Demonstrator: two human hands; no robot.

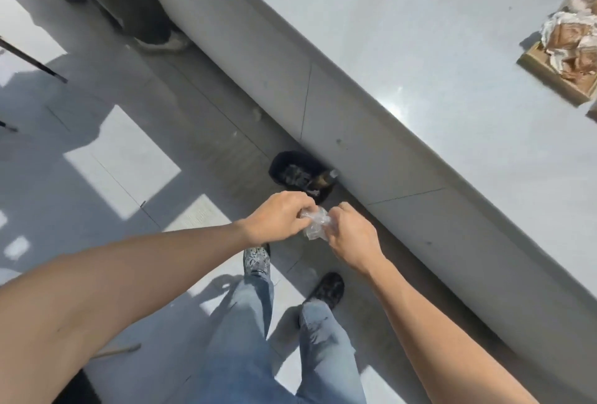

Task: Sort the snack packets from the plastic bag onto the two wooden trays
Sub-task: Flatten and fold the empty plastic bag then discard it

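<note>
Two hands are held together over the floor, beside the worktop, not above it. A crumpled clear plastic bag is pinched between them: left hand with fingers curled on its left side, right hand curled on its right side. Both grips are closed on the bag. No packets can be made out inside it; it looks emptied, judged from how small it is scrunched.

One wooden tray is seen at the worktop's far right edge, partly cut off, loaded with wrapped snack packets. The second tray is not in view.

A dark bin with rubbish in it stands on the floor against the worktop's side panel, just beyond the hands.

Step judged: sorting finished or near it, bag being balled up. Next move likely needed: bag carried over the bin and both grips released.
</note>
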